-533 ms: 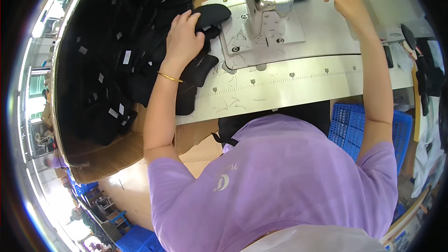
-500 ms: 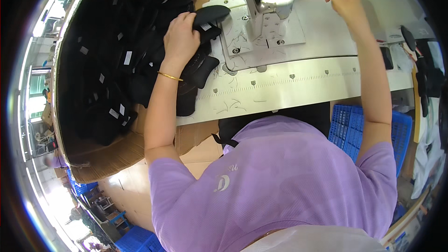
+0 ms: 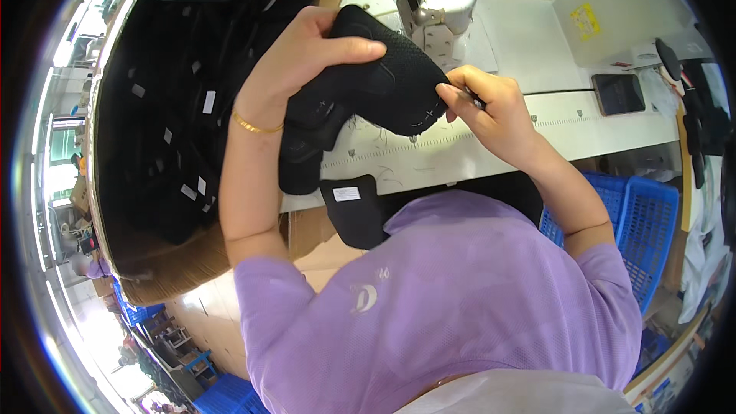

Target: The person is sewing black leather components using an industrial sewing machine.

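A black padded fabric piece (image 3: pixel 406 80), with mesh texture and light stitch marks near its right end, is raised over the front of the sewing machine's table. My left hand (image 3: pixel 307 54) is closed on its left part, thumb on top and fingers hidden beneath. At its right edge, my right hand (image 3: pixel 487 111) is closed in a pinch. A thin dark tool (image 3: pixel 478 101) shows a little between those fingers; its kind is unclear. Below, a black flap with a white label (image 3: pixel 346 194) hangs over the table's front edge; whether it joins the held piece cannot be seen.
The sewing machine (image 3: pixel 437 19) stands just beyond my hands. To the left, a large carton (image 3: pixel 153 287) holds many black pieces with white labels. A phone (image 3: pixel 619 94) lies on the table at right, near a translucent bin (image 3: pixel 621 11). Blue crates (image 3: pixel 644 238) stand below right.
My left hand has lifted a black piece from the pile and brought it nearer. My right hand has come down and left from beside the machine to the piece's edge. A labelled flap now hangs at the table edge.
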### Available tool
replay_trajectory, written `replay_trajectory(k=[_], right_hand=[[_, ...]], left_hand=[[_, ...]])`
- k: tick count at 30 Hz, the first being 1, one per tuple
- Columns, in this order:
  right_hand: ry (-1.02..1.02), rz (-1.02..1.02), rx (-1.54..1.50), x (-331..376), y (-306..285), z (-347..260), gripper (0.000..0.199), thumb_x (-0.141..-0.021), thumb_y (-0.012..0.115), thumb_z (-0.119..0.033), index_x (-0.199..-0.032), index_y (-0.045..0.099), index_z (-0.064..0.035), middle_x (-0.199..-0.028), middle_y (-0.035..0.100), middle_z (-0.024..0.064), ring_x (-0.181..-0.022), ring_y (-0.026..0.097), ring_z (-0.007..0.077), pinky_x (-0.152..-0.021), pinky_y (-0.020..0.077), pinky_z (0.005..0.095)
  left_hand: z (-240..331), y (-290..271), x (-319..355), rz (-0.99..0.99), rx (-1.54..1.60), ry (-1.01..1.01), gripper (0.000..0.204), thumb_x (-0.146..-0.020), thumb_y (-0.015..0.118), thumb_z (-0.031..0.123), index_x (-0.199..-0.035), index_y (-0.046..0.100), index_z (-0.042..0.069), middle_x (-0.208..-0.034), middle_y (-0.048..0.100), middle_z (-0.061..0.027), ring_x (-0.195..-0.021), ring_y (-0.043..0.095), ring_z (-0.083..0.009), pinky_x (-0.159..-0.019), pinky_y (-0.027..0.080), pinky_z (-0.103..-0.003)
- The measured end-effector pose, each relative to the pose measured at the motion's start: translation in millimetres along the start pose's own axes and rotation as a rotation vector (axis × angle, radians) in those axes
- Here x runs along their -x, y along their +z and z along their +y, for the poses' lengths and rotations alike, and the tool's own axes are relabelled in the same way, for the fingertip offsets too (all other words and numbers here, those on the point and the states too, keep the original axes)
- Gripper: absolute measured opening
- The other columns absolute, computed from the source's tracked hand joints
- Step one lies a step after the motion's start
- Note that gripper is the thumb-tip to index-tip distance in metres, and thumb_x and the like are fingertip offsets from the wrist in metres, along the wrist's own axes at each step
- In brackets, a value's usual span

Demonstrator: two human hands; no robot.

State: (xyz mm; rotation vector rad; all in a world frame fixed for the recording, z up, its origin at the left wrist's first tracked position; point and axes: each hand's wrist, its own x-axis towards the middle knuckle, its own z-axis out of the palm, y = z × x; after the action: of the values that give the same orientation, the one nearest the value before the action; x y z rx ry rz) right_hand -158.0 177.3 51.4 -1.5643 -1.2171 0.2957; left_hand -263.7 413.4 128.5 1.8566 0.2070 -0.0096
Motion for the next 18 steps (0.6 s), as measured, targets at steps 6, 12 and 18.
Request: replay_trajectory(k=[6, 12, 18], right_hand=[[0.205, 0.092, -0.283, 9.8, 6.7, 13.8, 0.02, -0.097, 0.057, -0.016, -0.084, 0.058, -0.0014, -0.064, 0.06, 0.0014, -0.055, 0.054, 0.0077, -0.053, 0.0425, 0.0244], [0.535, -0.04, -0.62, 35.3, 18.6, 11.8, 0.03, -0.102, 0.047, -0.024, -0.085, 0.059, -0.0028, -0.066, 0.058, 0.0018, -0.051, 0.046, 0.0048, -0.048, 0.0366, 0.0195], [0.435, 0.15, -0.614, 23.8, 28.8, 13.7, 0.028, -0.102, 0.046, -0.023, -0.095, 0.058, 0.0004, -0.07, 0.061, 0.0035, -0.053, 0.049, 0.0059, -0.051, 0.0399, 0.0207]], left_hand=[[-43.8, 26.3, -7.8, 0.142, 0.425, 0.053, 0.022, -0.077, 0.076, 0.01, -0.093, 0.069, -0.004, -0.085, 0.07, -0.0052, -0.076, 0.065, -0.0108, -0.07, 0.051, -0.023], [-61.8, 24.2, -12.6, 0.261, 0.59, 0.171, 0.021, -0.078, 0.074, 0.012, -0.091, 0.069, -0.003, -0.082, 0.07, -0.0072, -0.07, 0.067, -0.012, -0.066, 0.053, -0.021], [-64.4, 9.9, 1.9, 0.224, 0.547, 0.176, 0.02, -0.079, 0.074, 0.01, -0.094, 0.07, -0.002, -0.084, 0.071, -0.0078, -0.071, 0.068, -0.0134, -0.066, 0.053, -0.021]])
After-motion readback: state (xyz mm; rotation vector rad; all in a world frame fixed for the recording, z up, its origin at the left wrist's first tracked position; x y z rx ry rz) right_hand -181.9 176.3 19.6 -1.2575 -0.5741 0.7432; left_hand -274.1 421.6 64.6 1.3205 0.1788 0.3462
